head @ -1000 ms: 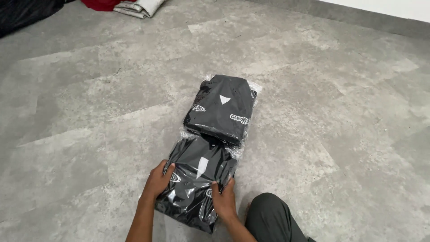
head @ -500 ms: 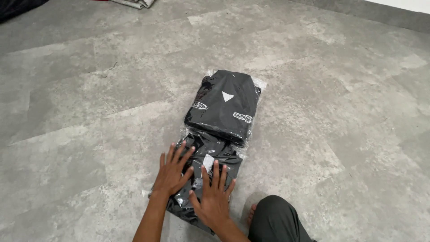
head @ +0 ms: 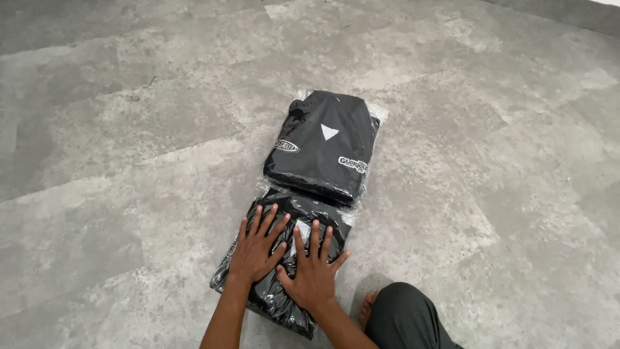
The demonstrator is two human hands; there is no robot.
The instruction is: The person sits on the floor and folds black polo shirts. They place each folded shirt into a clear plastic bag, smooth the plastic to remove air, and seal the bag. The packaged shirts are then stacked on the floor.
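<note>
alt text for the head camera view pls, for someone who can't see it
A person's left hand and right hand press flat, fingers spread, on a black garment in a clear plastic bag lying on a grey floor. A second bagged black garment lies just beyond it, and the person's knee in dark trousers shows at bottom right.

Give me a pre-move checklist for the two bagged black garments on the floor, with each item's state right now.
1. Left hand flat on the near bagged garment: ok.
2. Right hand flat beside it, fingers spread: ok.
3. Far bagged garment clear of both hands: ok.
4. The two bags lined up end to end: ok, though the far bag's near edge lies over the near one.
5. Air fully pressed out of the near bag: cannot tell.
6. Grey floor around the bags free of clutter: ok.
</note>
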